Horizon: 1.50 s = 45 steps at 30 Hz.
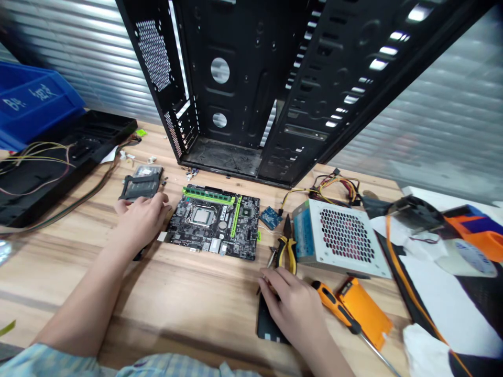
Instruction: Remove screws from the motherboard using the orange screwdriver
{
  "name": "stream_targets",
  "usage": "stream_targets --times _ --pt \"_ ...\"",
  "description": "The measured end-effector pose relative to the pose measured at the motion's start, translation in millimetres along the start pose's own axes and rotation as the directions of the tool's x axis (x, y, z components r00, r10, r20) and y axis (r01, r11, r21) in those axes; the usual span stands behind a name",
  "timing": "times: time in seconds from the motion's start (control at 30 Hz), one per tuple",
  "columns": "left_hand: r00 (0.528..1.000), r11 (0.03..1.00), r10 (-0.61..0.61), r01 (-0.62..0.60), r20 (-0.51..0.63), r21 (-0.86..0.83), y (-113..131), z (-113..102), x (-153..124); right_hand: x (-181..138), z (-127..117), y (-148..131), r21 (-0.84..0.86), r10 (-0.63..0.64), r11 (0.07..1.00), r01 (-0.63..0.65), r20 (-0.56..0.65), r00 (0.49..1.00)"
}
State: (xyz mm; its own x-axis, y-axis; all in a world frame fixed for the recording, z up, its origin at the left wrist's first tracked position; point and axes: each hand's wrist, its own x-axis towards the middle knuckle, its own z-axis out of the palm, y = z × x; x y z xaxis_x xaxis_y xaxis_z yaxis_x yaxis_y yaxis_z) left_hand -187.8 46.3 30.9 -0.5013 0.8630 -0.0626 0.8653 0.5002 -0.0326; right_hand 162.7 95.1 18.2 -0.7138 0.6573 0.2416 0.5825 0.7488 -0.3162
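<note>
1. Left hand [140, 221]: palm down, fingers spread; grip wide and flat, holding nothing that shows. Fingertips sit just beside the left edge of the motherboard and just short of the black plastic bracket [140, 187]

2. Right hand [291, 305]: fingers curved downward over the black flat slab [268, 325] (a phone or tablet, perhaps; too little shows to tell). Grip narrow and cupped; whether it is actually holding the slab cannot be told

3. Motherboard [212, 222]: lies flat on the wooden counter [70, 272], between the two hands and nearer the left one, with a green RAM stick [208, 195] seated along its far side and a bare CPU [201, 215] at its centre

4. Key relation: the bracket lies ahead of the left hand and to its left, the motherboard to its right. The slab lies under and toward the person from the right hand, its long axis running roughly away from the person

5. By the right hand: yellow-handled pliers [286, 250] just beyond the fingers; an orange-handled screwdriver [334, 305] to the right, its shaft pointing toward the near right corner

6. Further items: open black computer case [236, 78] standing beyond the motherboard; power supply unit [341, 238] with a perforated grille, to the right of the pliers; small blue circuit board [271, 217] beside the motherboard's right edge
</note>
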Motion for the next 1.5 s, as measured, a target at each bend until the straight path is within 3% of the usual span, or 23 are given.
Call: stream_targets --times 0.57,1.1,1.5 --pt "0.996 0.997 0.082 -0.083 0.023 0.012 -4 -4 -2 0 0 0 0.006 0.003 1.000 -0.003 -0.004 1.000" --pt "0.997 0.997 0.075 -0.076 0.032 0.015 -18 -3 1 -1 2 1 -0.010 0.003 1.000 -0.003 0.003 1.000" --pt "0.994 0.996 0.093 -0.094 -0.063 0.001 -20 0 0 0 1 0 -0.017 -0.003 1.000 0.003 0.006 1.000"
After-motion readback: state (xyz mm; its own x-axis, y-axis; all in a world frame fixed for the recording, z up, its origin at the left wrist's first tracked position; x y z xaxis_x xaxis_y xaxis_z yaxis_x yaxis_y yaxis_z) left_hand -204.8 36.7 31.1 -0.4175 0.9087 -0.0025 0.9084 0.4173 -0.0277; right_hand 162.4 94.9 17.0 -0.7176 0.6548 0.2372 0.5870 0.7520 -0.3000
